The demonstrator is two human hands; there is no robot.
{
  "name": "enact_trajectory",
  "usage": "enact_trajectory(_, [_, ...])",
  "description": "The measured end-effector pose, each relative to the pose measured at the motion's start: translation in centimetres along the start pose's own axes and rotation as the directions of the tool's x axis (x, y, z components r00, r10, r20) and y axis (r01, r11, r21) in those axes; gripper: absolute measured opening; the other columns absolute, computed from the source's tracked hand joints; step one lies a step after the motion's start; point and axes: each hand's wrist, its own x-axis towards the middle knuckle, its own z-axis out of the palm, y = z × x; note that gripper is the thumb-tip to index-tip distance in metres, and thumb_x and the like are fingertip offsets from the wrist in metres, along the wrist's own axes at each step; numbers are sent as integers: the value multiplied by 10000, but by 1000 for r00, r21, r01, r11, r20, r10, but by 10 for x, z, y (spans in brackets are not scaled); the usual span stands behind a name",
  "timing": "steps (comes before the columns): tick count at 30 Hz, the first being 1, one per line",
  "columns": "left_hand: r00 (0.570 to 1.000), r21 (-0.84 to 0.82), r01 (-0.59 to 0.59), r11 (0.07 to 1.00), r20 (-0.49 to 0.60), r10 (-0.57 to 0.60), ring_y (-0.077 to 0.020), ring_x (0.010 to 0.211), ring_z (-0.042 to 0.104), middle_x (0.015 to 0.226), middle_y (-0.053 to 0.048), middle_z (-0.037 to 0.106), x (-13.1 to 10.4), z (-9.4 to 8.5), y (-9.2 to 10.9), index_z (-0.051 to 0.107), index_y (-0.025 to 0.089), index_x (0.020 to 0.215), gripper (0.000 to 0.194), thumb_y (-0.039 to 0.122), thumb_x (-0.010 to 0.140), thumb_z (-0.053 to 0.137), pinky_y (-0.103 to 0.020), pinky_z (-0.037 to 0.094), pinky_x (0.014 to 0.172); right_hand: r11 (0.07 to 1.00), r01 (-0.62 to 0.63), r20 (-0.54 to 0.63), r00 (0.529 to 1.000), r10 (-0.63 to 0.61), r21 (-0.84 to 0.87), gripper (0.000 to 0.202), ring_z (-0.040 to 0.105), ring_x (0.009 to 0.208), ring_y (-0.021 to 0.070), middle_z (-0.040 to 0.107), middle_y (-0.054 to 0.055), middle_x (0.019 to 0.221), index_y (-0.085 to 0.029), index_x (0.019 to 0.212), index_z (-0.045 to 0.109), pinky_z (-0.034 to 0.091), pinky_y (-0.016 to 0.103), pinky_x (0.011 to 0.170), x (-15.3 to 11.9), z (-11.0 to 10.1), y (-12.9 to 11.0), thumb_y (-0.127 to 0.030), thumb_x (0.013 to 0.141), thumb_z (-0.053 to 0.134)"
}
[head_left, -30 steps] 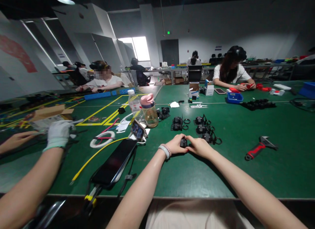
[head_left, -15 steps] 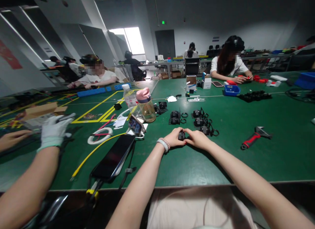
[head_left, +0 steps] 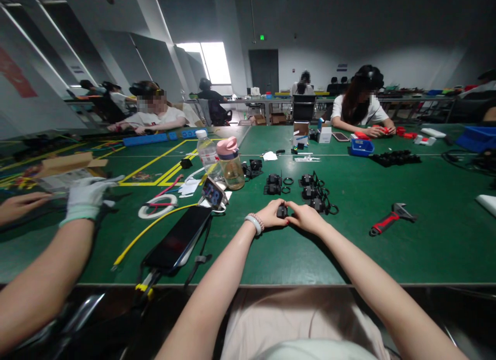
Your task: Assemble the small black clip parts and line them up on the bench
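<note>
There it was, at the hub of the dial: a small black blocky part (head_left: 282, 211), pinched between two bare hands just above or on the green tabletop (head_left: 267, 256); whether it touched the surface could not be told. The left hand (head_left: 270, 214), a pale bangle and beaded bracelet (head_left: 254, 224) at its wrist, had thumb and fingers curled round the near and far sides. The right hand (head_left: 308, 218) closed in from three o'clock, fingertips pressed to the other side, the two thumbs practically meeting!

Out from that part, just shy of twelve o'clock, sat a pair of black plastic assemblies (head_left: 273, 184), thin black rings (head_left: 288, 181) beside them. Between one and three o'clock lay another cluster of black assemblies (head_left: 310, 192), the nearest right by the right hand. Three o'clock, well apart: a red-and-black adjustable wrench (head_left: 387, 223).

Round to ten, a pink-lidded amber bottle (head_left: 233, 170) stood upright, and between nine and ten, a propped-up phone with a lit screen (head_left: 214, 193). Between eight and nine lay a large black flat-screened device (head_left: 180, 238). And way over at nine, a co-worker's white-gloved hand (head_left: 85, 197) worked beside an open brown cardboard box (head_left: 72, 166).
</note>
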Motion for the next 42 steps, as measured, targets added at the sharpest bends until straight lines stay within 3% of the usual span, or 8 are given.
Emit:
enact_trajectory(12, [1000,18,-15,1000,0,15,-183,858,459,916,-39,474,-1,-1,0,459,157,980,521,380,539,626,-315,387,765,1000,-9,-28,1000,8,-25,474,565,844,190,608,54,902,-281,1220,296,373,243,656,-2,5,-1,-398,777,417])
enact_trajectory(32, [1000,22,-8,1000,-6,8,-175,818,465,876,-28,477,-3,-1,3,470,160,958,496,380,541,621,-311,394,734,1000,-18,-38,999,18,1,478,581,751,161,616,36,808,-291,1222,293,368,216,615,-2,9,2,-409,774,414])
enact_trajectory(42, [1000,22,-10,1000,-4,10,-178,833,463,882,-25,475,-2,-2,3,468,167,952,497,372,530,631,-317,390,750,999,-49,-29,998,48,-8,481,579,807,181,619,46,838,-286,1218,308,378,237,649,-3,6,-1,-415,769,423])
